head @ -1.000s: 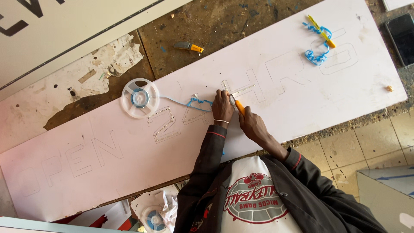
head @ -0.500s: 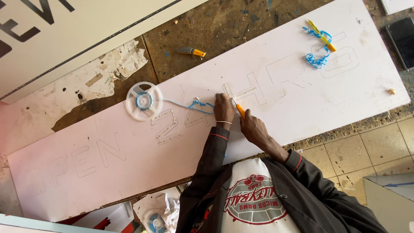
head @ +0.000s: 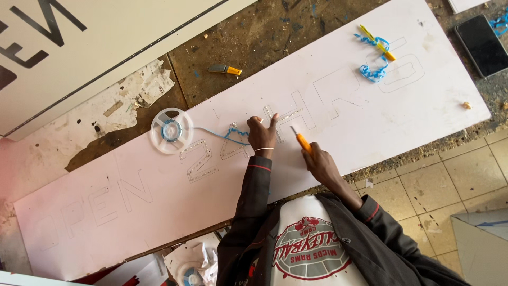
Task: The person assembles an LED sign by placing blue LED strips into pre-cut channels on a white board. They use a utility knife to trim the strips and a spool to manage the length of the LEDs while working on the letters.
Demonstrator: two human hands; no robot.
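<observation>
A long white board (head: 370, 122) lies across the bench. The left hand (head: 262, 135) presses flat on it, fingers spread. Just right, the right hand (head: 320, 161) is closed around an orange knife (head: 302, 142), blade pointing far-left, toward the left hand.

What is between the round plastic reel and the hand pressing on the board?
In the head view, a thin blue strip runs from the reel across the white board to the left hand.

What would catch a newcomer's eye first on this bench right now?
The long white board with outlined letters lies slanted across the worn bench. At its middle, the left hand presses flat while the right hand holds an orange-handled knife. A clear reel trailing blue strip sits further left on the board.
</observation>
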